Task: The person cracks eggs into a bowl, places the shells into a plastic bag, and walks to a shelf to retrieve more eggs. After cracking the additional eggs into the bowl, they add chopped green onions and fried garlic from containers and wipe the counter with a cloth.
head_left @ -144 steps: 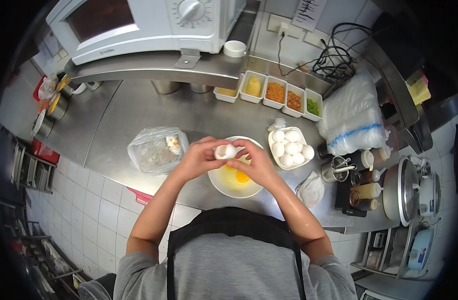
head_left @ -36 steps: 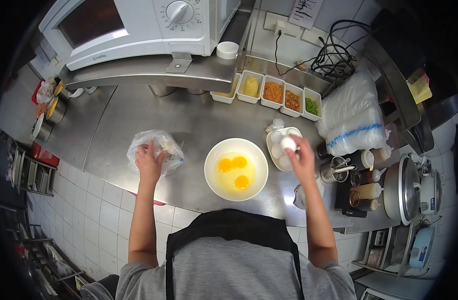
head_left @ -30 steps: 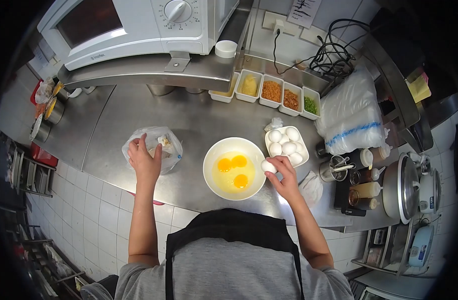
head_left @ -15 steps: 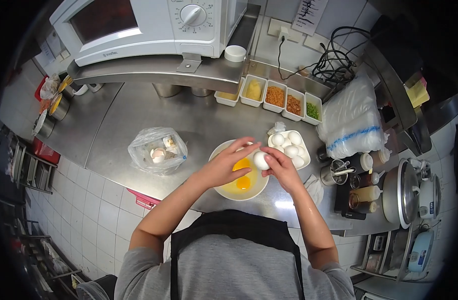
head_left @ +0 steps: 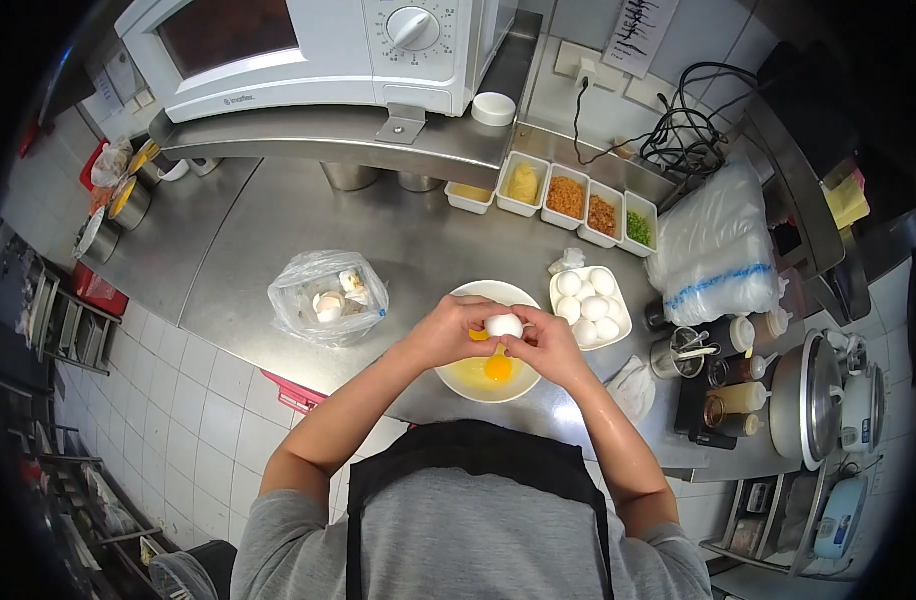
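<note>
Over the bowl, our left hand and right hand meet, forearms angled inward. Our fingers clamp one egg.

Steel counter, white tile flr, tiled wall, stnls shelf, bright rm.

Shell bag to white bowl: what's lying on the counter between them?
Only bare steel counter shows between bag and bowl, in the head view. The left forearm hides part of the near side.
</note>
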`<state>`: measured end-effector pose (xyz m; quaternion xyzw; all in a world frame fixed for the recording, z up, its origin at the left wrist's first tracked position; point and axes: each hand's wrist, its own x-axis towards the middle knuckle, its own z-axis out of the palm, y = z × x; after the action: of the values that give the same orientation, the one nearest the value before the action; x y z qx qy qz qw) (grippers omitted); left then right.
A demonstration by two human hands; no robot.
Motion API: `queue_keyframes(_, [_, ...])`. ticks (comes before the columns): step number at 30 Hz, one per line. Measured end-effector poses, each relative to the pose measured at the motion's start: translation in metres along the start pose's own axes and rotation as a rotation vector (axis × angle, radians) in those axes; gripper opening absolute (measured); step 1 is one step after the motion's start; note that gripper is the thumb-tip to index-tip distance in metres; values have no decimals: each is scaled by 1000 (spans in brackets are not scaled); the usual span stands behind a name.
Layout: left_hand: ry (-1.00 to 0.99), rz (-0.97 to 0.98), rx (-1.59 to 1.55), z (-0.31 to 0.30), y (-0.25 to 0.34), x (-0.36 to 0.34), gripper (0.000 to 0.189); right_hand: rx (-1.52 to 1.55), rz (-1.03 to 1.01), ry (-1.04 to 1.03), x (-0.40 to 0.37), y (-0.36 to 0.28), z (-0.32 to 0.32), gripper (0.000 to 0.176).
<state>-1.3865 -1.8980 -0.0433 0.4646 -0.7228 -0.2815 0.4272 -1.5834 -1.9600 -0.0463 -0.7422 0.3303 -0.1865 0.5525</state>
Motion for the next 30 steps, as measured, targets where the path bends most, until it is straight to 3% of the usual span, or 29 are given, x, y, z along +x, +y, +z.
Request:
queue_keyframes(6, [-45, -55, -53, -6, -10, -5, 37, -187, -121, -10, 0, 1, -4, 44])
queue_keyframes(9, [-83, 35, -9, -14, -13, -7, 35, -318, -310, 4, 1, -1, -11, 44])
queue_keyframes(12, [-56, 63, 131, -26, -16, -8, 42, -677, -467, 146, 3, -5, -20, 39])
queue_keyframes(15, [-3, -138, 55, -29, -7, -8, 53, -599, -360, 218, 4, -21, -20, 44])
queue_keyframes(18, [1, -192, -212, -14, 4, -10, 61, -49, -158, 199, 11, -12, -4, 41])
queue_keyframes(19, [2, -151, -167, -10, 2, -11, 60, 127, -90, 192, 13, -5, 3, 41])
queue_keyframes(21, [-1, -66, -80, -2, -3, -11, 58, -32, -139, 216, 12, -1, 13, 36])
queue_keyframes(26, [149, -179, -191, -8, -9, -28, 35, -75, -176, 126, 2, -7, 3, 39])
queue_keyframes(28, [264, -189, -168, -25, -12, -37, 34, -263, -174, 205, 5, 11, -21, 37])
queue_keyframes(29, [328, -196, -149, -39, -13, -44, 34, -438, -278, 295, 6, 19, -38, 35])
queue_keyframes(30, [370, -205, 20, -57, -9, -52, 34, -563, -308, 364, 8, 36, -56, 35])
